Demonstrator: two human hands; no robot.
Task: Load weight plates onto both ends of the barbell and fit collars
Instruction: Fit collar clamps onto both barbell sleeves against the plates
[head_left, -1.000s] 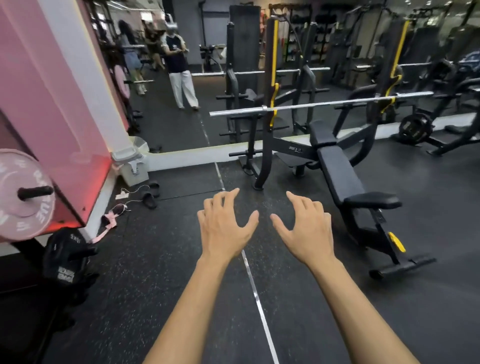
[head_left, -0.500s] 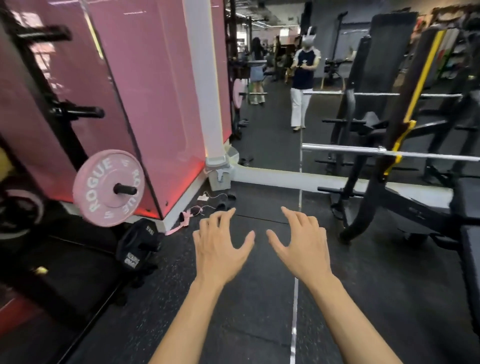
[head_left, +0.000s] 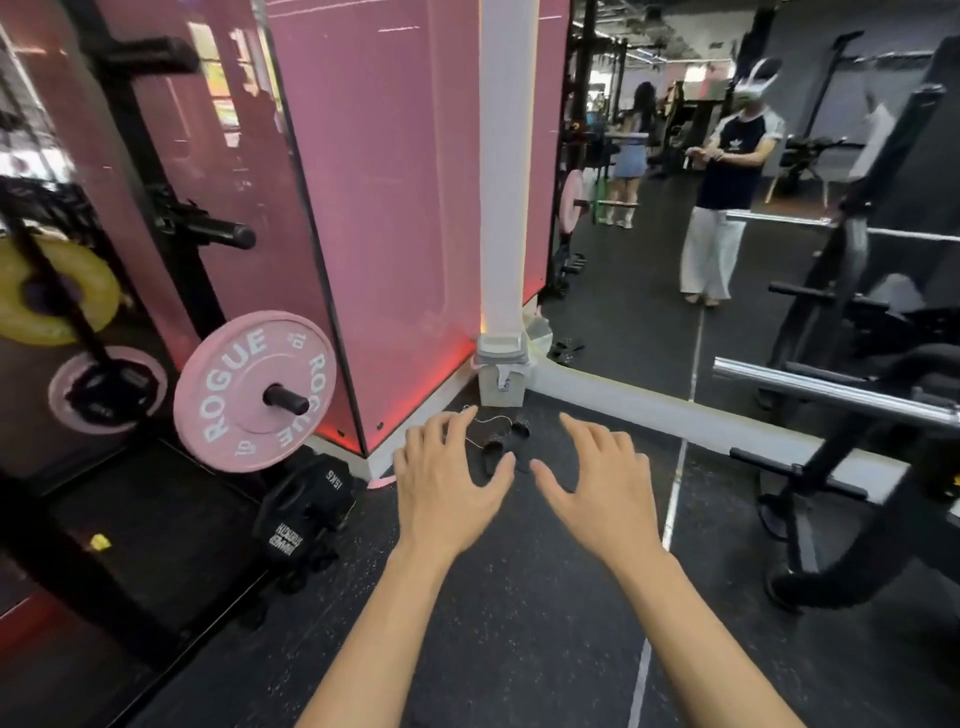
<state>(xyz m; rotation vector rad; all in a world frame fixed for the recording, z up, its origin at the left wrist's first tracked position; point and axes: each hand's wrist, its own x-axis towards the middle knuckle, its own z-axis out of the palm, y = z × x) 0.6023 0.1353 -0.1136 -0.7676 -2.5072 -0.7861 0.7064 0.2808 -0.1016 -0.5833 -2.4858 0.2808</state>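
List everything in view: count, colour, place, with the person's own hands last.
ROGUE plate: one, pink, on a rack peg, left.
15KG plates: black, count unclear, low on the rack under the pink one.
Yellow plate: one, far left, blurred.
Barbell: one, chrome, bare end at right.
Pillar: one, white, centre.
Bin: one, pale, at the pillar's foot.
Left hand: open, empty, over the floor.
Right hand: open, empty, beside it.

Both forearms extended forward, bare. Left hand and right hand held palm-down, side by side, fingers spread and slightly curled, empty, not touching each other.
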